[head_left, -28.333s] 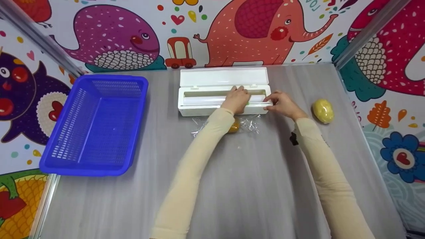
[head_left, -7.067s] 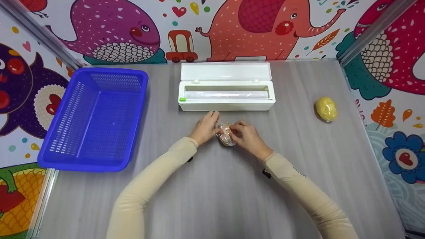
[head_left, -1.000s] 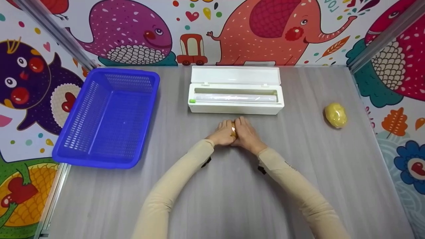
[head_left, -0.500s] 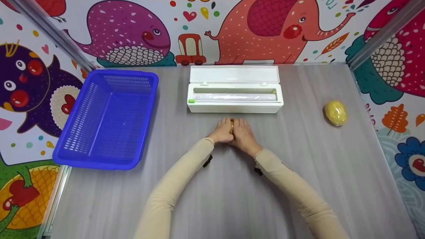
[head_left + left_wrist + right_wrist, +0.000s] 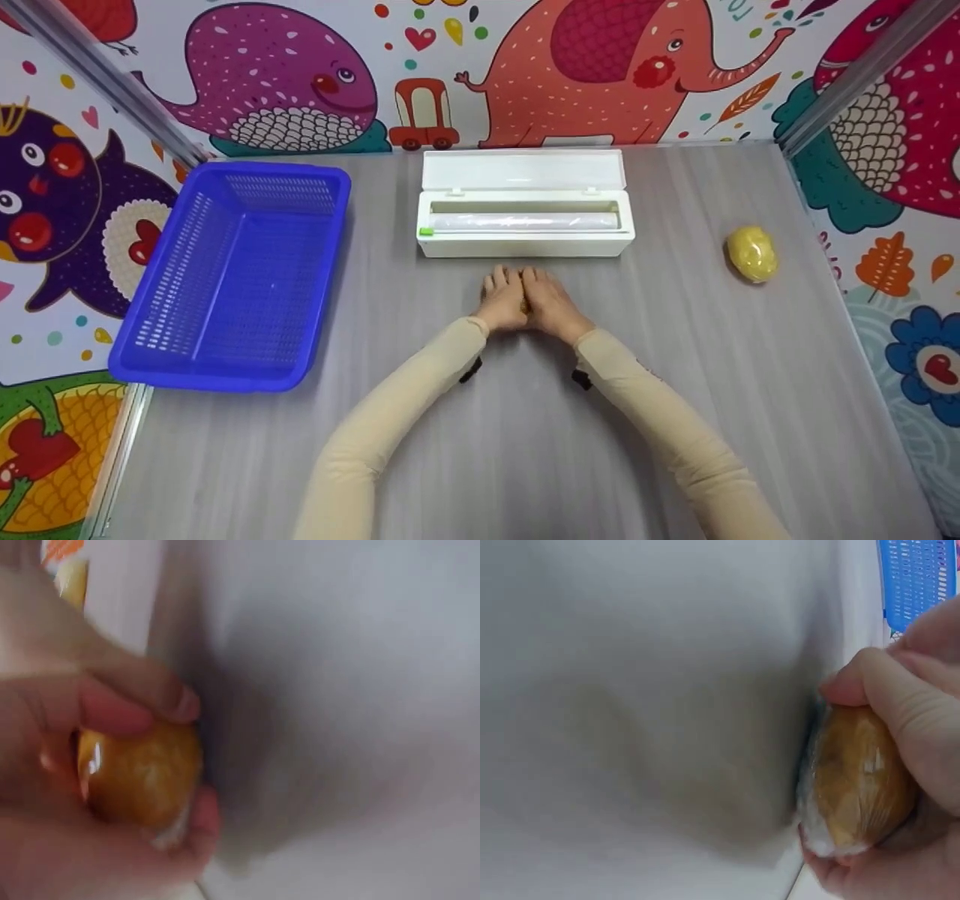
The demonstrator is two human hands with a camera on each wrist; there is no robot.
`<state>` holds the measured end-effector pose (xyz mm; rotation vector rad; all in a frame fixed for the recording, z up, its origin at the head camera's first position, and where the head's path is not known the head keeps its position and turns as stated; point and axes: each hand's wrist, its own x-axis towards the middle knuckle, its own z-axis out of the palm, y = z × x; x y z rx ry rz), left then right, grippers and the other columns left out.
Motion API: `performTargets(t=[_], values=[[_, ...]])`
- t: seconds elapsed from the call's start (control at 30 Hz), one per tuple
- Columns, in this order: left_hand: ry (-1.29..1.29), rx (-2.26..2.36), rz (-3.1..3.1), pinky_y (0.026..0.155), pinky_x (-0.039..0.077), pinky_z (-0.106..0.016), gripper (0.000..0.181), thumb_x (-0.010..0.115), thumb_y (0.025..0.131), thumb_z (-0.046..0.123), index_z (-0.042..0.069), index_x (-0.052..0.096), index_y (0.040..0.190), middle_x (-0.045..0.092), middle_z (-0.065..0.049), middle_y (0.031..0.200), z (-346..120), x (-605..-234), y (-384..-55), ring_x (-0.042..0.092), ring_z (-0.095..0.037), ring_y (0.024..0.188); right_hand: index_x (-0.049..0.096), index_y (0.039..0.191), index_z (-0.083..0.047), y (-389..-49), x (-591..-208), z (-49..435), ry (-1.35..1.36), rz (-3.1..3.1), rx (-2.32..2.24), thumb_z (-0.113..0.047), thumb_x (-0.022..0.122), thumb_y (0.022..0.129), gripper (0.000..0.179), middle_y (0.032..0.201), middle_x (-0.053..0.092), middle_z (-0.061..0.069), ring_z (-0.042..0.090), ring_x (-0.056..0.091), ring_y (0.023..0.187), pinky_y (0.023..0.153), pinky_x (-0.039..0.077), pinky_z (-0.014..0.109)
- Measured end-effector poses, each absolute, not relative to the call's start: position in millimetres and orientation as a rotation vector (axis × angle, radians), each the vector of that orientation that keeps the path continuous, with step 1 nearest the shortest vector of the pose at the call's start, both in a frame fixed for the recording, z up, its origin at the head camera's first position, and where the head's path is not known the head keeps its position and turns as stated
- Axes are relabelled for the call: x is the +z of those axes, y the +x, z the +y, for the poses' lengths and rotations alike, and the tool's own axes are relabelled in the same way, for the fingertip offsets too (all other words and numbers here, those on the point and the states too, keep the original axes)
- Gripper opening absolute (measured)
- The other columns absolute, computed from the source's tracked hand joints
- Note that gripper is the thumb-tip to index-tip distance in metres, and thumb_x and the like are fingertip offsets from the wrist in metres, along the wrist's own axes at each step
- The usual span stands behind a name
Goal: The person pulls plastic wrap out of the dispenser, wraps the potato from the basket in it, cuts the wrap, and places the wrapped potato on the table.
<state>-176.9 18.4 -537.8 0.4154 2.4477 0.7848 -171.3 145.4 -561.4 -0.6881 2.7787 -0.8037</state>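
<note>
A rounded orange-brown item (image 5: 146, 776), wrapped in clear cling film, sits between my two hands just in front of the white box. My left hand (image 5: 501, 301) curls round one side, thumb and fingers pressing the film against it. From the other side my right hand (image 5: 555, 307) grips it, thumb on top and fingertips low. Bunched film (image 5: 821, 832) gathers at the underside in the right wrist view. From the head view the hands hide most of the item. Behind it, the white cling film box (image 5: 525, 247) stands with its lid raised and the film roll (image 5: 525, 220) showing.
A yellow film-wrapped lump (image 5: 752, 253) lies on the table at the right. At the left stands a blue perforated basket (image 5: 225, 379) with nothing in it. Patterned panels (image 5: 285, 75) enclose the table at the back and sides.
Earlier, my hands were at the film box, with the item on loose film before it. Later, fingertips worked crinkled film around it. Now both hands enclose it, pressing with small shifts.
</note>
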Motion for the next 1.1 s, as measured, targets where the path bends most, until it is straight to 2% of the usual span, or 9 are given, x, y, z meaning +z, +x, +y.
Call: performTargets(t=[0.1, 0.2, 0.37, 0.57, 0.7, 0.83, 1.0, 1.1], values=[[0.433, 0.734, 2.542, 0.108, 0.024, -0.044, 0.078, 0.071, 0.080, 0.003, -0.009, 0.025, 0.142, 0.025, -0.026, 0.142, 21, -544, -167, 0.023, -0.038, 0.129, 0.045, 0.122, 0.012, -170, -559, 146, -0.680, 2.775, -0.721, -0.008, 0.083, 0.072, 0.065, 0.112, 0.049, 0.027, 0.042, 0.045, 0.105, 0.092, 0.038, 0.052], [0.423, 0.677, 2.560, 0.105, 0.029, -0.044, 0.075, 0.069, 0.082, 0.002, -0.005, 0.026, 0.143, 0.033, -0.021, 0.139, 21, -545, -168, 0.030, -0.034, 0.127, 0.045, 0.122, 0.010, -175, -547, 141, -0.563, 2.717, -0.573, -0.010, 0.082, 0.072, 0.065, 0.112, 0.047, 0.028, 0.043, 0.045, 0.106, 0.089, 0.041, 0.053], [0.395, 0.629, 2.469, 0.105, 0.029, -0.045, 0.065, 0.065, 0.087, 0.006, -0.002, 0.030, 0.141, 0.036, -0.019, 0.138, 19, -539, -178, 0.032, -0.032, 0.128, 0.046, 0.117, 0.005, -186, -534, 136, -0.428, 2.591, -0.394, -0.009, 0.081, 0.072, 0.059, 0.110, 0.051, 0.025, 0.042, 0.051, 0.105, 0.086, 0.046, 0.053], [0.460, 0.694, 2.477, 0.104, 0.033, -0.044, 0.069, 0.071, 0.082, 0.006, -0.008, 0.033, 0.138, 0.034, -0.022, 0.136, 14, -536, -179, 0.034, -0.035, 0.125, 0.046, 0.115, 0.004, -187, -541, 141, -0.506, 2.567, -0.500, -0.004, 0.083, 0.068, 0.060, 0.107, 0.051, 0.023, 0.039, 0.051, 0.104, 0.090, 0.044, 0.049], [0.595, 0.666, 2.524, 0.104, 0.032, -0.041, 0.067, 0.069, 0.082, 0.002, -0.011, 0.030, 0.135, 0.039, -0.025, 0.128, 12, -544, -176, 0.036, -0.037, 0.119, 0.041, 0.122, 0.005, -180, -548, 146, -0.537, 2.615, -0.610, -0.002, 0.082, 0.065, 0.071, 0.111, 0.043, 0.025, 0.040, 0.051, 0.099, 0.082, 0.049, 0.049], [0.644, 0.605, 2.509, 0.103, 0.030, -0.041, 0.061, 0.067, 0.084, 0.006, -0.012, 0.033, 0.131, 0.041, -0.023, 0.121, 12, -546, -183, 0.037, -0.035, 0.115, 0.041, 0.126, 0.006, -175, -555, 148, -0.601, 2.713, -0.610, -0.008, 0.087, 0.066, 0.077, 0.109, 0.041, 0.022, 0.039, 0.053, 0.095, 0.074, 0.052, 0.049], [0.581, 0.710, 2.451, 0.110, 0.021, -0.040, 0.069, 0.070, 0.080, 0.003, -0.013, 0.031, 0.134, 0.037, -0.027, 0.131, 9, -542, -186, 0.033, -0.037, 0.125, 0.044, 0.117, 0.006, -176, -564, 149, -0.739, 2.824, -0.527, -0.017, 0.088, 0.068, 0.070, 0.102, 0.046, 0.020, 0.037, 0.056, 0.090, 0.073, 0.053, 0.046], [0.434, 0.786, 2.496, 0.107, 0.029, -0.041, 0.066, 0.071, 0.077, -0.001, -0.012, 0.037, 0.132, 0.042, -0.027, 0.129, 6, -540, -180, 0.040, -0.038, 0.122, 0.043, 0.114, 0.006, -176, -566, 150, -0.775, 2.839, -0.515, -0.018, 0.088, 0.069, 0.068, 0.101, 0.046, 0.020, 0.036, 0.057, 0.088, 0.071, 0.054, 0.046]])
